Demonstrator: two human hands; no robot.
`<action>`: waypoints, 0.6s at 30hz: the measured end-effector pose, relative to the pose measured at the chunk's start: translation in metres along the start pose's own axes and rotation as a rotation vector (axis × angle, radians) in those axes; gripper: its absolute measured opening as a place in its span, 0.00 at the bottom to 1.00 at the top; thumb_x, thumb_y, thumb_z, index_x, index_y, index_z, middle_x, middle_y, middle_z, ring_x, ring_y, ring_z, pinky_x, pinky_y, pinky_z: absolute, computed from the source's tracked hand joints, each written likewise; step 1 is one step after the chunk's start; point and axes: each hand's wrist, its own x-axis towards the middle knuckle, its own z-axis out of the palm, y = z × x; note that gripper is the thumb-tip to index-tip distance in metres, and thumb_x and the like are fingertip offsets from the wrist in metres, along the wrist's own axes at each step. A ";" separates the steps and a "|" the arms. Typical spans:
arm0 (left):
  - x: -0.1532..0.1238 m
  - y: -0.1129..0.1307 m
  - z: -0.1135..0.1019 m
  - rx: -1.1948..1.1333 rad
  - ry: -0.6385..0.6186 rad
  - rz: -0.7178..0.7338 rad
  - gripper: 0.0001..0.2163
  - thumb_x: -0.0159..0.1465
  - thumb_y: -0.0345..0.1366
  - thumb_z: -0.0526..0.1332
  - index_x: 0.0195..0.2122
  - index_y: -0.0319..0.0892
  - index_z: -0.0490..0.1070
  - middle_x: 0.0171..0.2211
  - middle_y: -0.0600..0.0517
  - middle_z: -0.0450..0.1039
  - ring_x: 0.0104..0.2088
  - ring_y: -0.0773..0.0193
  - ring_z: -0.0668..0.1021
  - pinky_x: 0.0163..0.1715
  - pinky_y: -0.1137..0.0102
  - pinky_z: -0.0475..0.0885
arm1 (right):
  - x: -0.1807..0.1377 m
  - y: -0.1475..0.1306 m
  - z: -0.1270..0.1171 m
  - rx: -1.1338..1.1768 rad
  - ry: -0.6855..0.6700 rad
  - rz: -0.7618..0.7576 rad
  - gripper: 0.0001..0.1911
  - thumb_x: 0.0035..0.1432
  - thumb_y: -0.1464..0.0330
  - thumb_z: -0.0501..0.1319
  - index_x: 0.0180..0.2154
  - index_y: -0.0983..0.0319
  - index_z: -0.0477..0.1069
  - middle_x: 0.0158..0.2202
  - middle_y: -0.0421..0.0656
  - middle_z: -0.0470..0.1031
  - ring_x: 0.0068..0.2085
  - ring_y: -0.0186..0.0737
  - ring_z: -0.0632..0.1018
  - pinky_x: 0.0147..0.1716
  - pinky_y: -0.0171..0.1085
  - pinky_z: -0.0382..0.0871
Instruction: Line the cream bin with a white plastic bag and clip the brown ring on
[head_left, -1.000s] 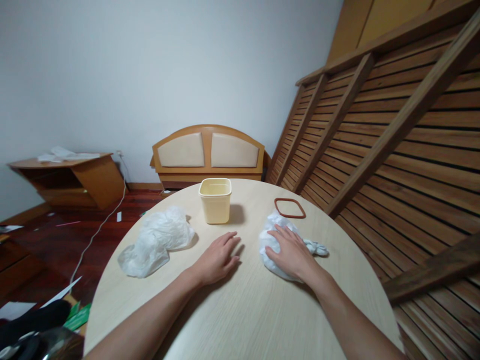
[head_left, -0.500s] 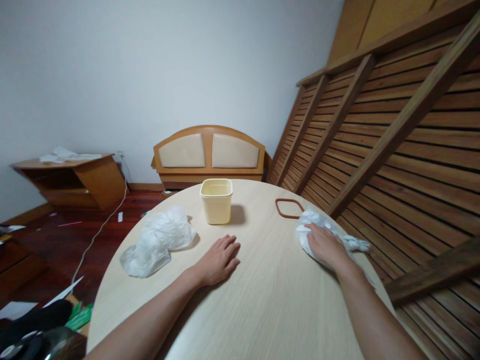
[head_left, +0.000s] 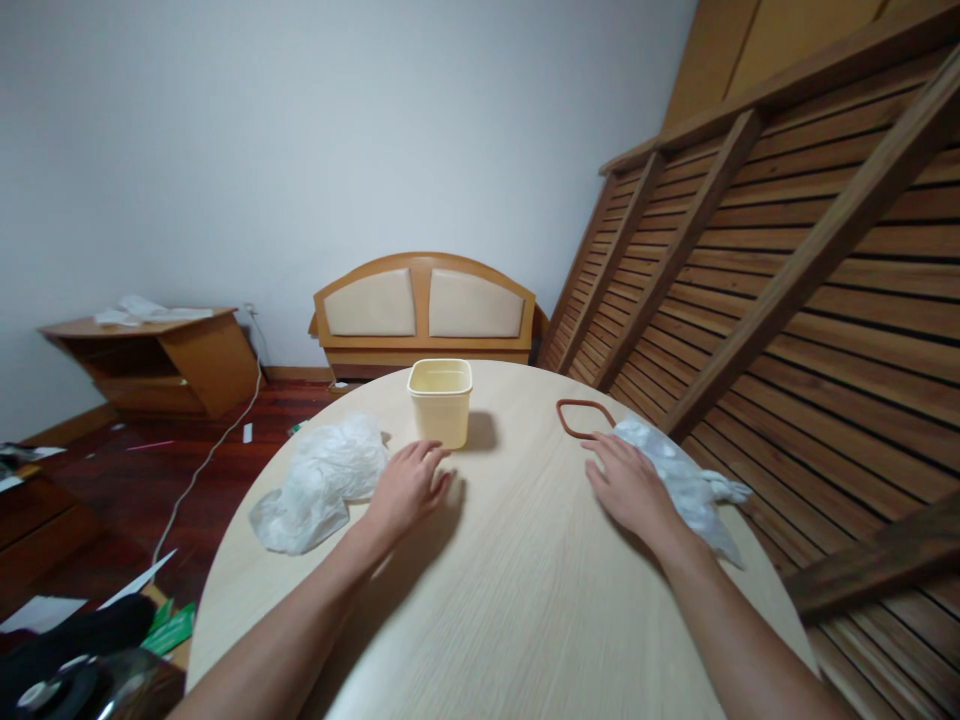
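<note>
A pale yellow square plastic bin (head_left: pixel 441 412) stands upright toward the far side of the round table (head_left: pixel 525 600). My left hand (head_left: pixel 410 487) hovers just in front of it, fingers apart and holding nothing. Left of that hand lies a crumpled white plastic bag (head_left: pixel 322 480). My right hand (head_left: pixel 628 484) is also open and empty, beside a second, bluish-white plastic bag (head_left: pixel 682 475) on the right. Its fingertips are close to a reddish-brown rounded square ring (head_left: pixel 579 436); whether they touch it I cannot tell.
Slatted wooden panels (head_left: pixel 750 300) lean along the table's right side. Behind the table stands a headboard (head_left: pixel 424 300). A low wooden cabinet (head_left: pixel 150 360) is at the far left, with a white cable (head_left: pixel 202 460) running across the dark red floor.
My right hand has come off the bluish-white bag and moved left toward the ring. My left hand has lifted from the table and shifted forward to the bin.
</note>
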 end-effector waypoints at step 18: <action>-0.006 -0.025 -0.021 0.181 -0.249 -0.429 0.18 0.63 0.39 0.59 0.53 0.40 0.71 0.48 0.37 0.76 0.46 0.41 0.80 0.41 0.55 0.75 | -0.004 -0.042 0.025 0.315 -0.184 -0.213 0.22 0.69 0.57 0.52 0.54 0.61 0.74 0.61 0.51 0.72 0.64 0.50 0.69 0.63 0.53 0.61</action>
